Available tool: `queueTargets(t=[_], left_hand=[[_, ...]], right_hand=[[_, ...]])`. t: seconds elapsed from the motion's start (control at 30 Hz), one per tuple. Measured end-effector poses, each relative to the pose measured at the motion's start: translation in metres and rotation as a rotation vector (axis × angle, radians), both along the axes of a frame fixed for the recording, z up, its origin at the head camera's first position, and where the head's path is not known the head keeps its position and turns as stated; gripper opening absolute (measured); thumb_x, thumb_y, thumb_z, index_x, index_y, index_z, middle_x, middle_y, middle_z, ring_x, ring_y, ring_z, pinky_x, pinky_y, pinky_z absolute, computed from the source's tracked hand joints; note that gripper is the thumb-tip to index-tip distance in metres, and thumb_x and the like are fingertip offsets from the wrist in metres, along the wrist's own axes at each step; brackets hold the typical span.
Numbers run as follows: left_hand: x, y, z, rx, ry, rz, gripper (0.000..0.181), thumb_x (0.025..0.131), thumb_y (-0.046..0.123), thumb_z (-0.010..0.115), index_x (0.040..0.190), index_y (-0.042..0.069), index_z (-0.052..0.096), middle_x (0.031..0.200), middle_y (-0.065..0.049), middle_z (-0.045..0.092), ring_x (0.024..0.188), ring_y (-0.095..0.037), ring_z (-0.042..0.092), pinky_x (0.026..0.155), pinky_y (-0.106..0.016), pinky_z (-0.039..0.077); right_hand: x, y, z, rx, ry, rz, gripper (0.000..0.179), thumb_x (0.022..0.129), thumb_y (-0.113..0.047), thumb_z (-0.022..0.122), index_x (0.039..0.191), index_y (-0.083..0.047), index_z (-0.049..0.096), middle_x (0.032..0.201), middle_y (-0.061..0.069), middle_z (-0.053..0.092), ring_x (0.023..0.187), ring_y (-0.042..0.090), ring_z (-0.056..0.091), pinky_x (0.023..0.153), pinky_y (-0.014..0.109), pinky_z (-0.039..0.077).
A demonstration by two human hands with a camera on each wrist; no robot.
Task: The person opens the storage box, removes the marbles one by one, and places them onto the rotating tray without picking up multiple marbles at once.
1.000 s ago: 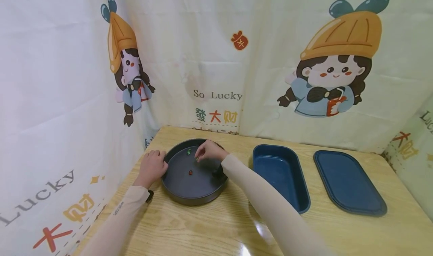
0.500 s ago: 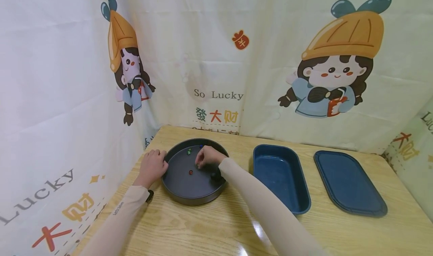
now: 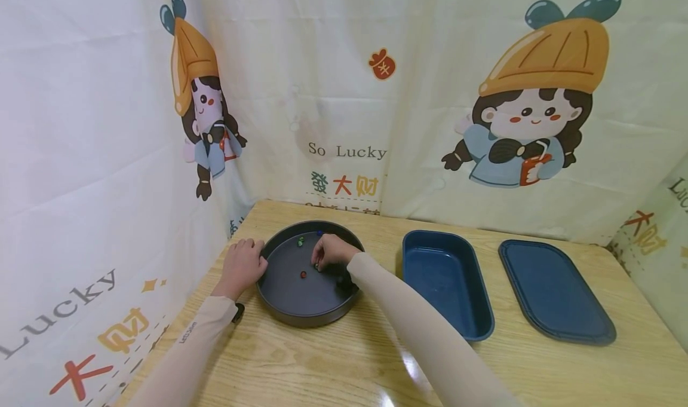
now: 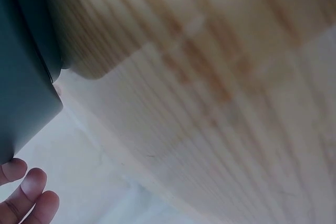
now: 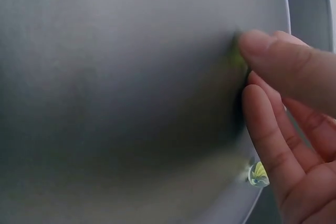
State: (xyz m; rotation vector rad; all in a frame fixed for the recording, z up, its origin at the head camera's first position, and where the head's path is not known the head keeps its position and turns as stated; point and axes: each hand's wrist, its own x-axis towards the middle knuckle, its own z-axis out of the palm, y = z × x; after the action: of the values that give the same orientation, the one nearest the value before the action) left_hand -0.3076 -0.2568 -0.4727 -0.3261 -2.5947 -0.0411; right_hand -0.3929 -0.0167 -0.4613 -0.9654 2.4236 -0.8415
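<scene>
A round dark grey pan (image 3: pixel 292 299) stands on the wooden table. My left hand (image 3: pixel 244 268) holds its left rim; the left wrist view shows several bent fingertips (image 4: pixel 34 182) close to the pan's outer wall (image 4: pixel 26 87). Inside the pan, low over its floor, my right hand (image 3: pixel 333 250) pinches a small greenish marble (image 5: pixel 236 53), mostly hidden behind the thumb. A red marble (image 3: pixel 303 274) lies to the left of that hand. Farther back are green marbles (image 3: pixel 300 241) and a blue marble (image 3: pixel 319 233) near the far wall.
To the right of the pan is a deep blue rectangular container (image 3: pixel 443 275) with rounded corners. A flat blue lid (image 3: pixel 556 290) lies farther right. Printed curtains (image 3: pixel 344 96) rise behind the table and along its left side.
My right hand has moved down and slightly toward me inside the pan, its fingertips still together. The blue marble behind it has come into view. My left hand has stayed at the rim.
</scene>
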Motion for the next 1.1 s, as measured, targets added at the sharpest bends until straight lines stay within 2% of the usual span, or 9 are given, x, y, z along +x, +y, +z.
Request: queueTargets(t=[0.1, 0.2, 0.37, 0.57, 0.7, 0.9, 1.0, 1.1], left_hand=[[0.0, 0.0, -0.001, 0.006, -0.004, 0.001, 0.009, 0.076, 0.008, 0.061, 0.083, 0.003, 0.059, 0.075, -0.015, 0.057, 0.067, -0.033, 0.052, 0.066, -0.047, 0.044], [-0.001, 0.001, -0.002, 0.007, -0.008, -0.004, 0.01, 0.076, 0.008, 0.061, 0.085, 0.003, 0.06, 0.075, -0.015, 0.057, 0.067, -0.032, 0.052, 0.066, -0.047, 0.044], [-0.001, 0.002, -0.003, 0.015, -0.007, -0.009, 0.009, 0.076, 0.007, 0.061, 0.084, 0.003, 0.059, 0.074, -0.015, 0.057, 0.066, -0.032, 0.052, 0.065, -0.046, 0.044], [0.001, 0.0, 0.0, 0.019, -0.03, 0.0, 0.011, 0.077, 0.008, 0.061, 0.087, 0.002, 0.06, 0.076, -0.016, 0.058, 0.068, -0.033, 0.052, 0.068, -0.048, 0.044], [0.002, 0.0, 0.002, 0.012, -0.047, 0.009, 0.011, 0.078, 0.009, 0.06, 0.087, 0.002, 0.059, 0.077, -0.016, 0.058, 0.069, -0.033, 0.053, 0.069, -0.049, 0.045], [0.002, 0.001, 0.004, 0.009, -0.05, 0.008, 0.012, 0.078, 0.009, 0.06, 0.087, 0.001, 0.059, 0.077, -0.016, 0.058, 0.069, -0.034, 0.053, 0.069, -0.049, 0.045], [0.001, 0.001, 0.003, 0.011, -0.045, 0.009, 0.013, 0.077, 0.009, 0.06, 0.088, 0.001, 0.06, 0.077, -0.017, 0.058, 0.069, -0.034, 0.053, 0.069, -0.049, 0.046], [0.0, 0.001, 0.002, 0.018, -0.047, 0.01, 0.014, 0.077, 0.009, 0.06, 0.089, 0.001, 0.06, 0.077, -0.016, 0.057, 0.069, -0.034, 0.053, 0.069, -0.049, 0.045]], right_hand=[[0.001, 0.002, 0.005, 0.0, 0.01, 0.006, 0.013, 0.07, -0.001, 0.079, 0.081, -0.008, 0.075, 0.081, 0.004, 0.073, 0.068, 0.005, 0.063, 0.062, 0.018, 0.05], [0.003, 0.009, 0.018, -0.008, 0.033, 0.014, 0.015, 0.072, -0.005, 0.079, 0.085, -0.008, 0.075, 0.085, 0.003, 0.072, 0.072, 0.006, 0.064, 0.065, 0.019, 0.051], [0.004, 0.029, 0.054, -0.026, 0.098, 0.038, 0.018, 0.076, -0.006, 0.076, 0.094, -0.005, 0.073, 0.092, 0.007, 0.072, 0.076, 0.009, 0.066, 0.068, 0.02, 0.052], [0.011, 0.065, 0.103, -0.072, 0.178, 0.031, 0.018, 0.078, -0.008, 0.074, 0.095, -0.004, 0.072, 0.095, 0.01, 0.072, 0.081, 0.013, 0.067, 0.074, 0.024, 0.053], [0.019, 0.094, 0.124, -0.07, 0.196, 0.008, 0.014, 0.08, -0.01, 0.073, 0.094, -0.008, 0.073, 0.096, 0.01, 0.071, 0.081, 0.012, 0.065, 0.077, 0.026, 0.053], [0.036, 0.135, 0.139, -0.082, 0.169, -0.005, 0.014, 0.079, -0.01, 0.073, 0.093, -0.007, 0.073, 0.093, 0.008, 0.072, 0.082, 0.014, 0.066, 0.077, 0.028, 0.054], [0.044, 0.154, 0.138, -0.094, 0.159, -0.004, 0.014, 0.079, -0.009, 0.073, 0.093, -0.006, 0.074, 0.092, 0.008, 0.072, 0.081, 0.014, 0.066, 0.076, 0.029, 0.055], [0.051, 0.171, 0.131, -0.099, 0.151, 0.0, 0.015, 0.079, -0.01, 0.073, 0.093, -0.006, 0.073, 0.091, 0.009, 0.072, 0.078, 0.012, 0.066, 0.073, 0.027, 0.055]])
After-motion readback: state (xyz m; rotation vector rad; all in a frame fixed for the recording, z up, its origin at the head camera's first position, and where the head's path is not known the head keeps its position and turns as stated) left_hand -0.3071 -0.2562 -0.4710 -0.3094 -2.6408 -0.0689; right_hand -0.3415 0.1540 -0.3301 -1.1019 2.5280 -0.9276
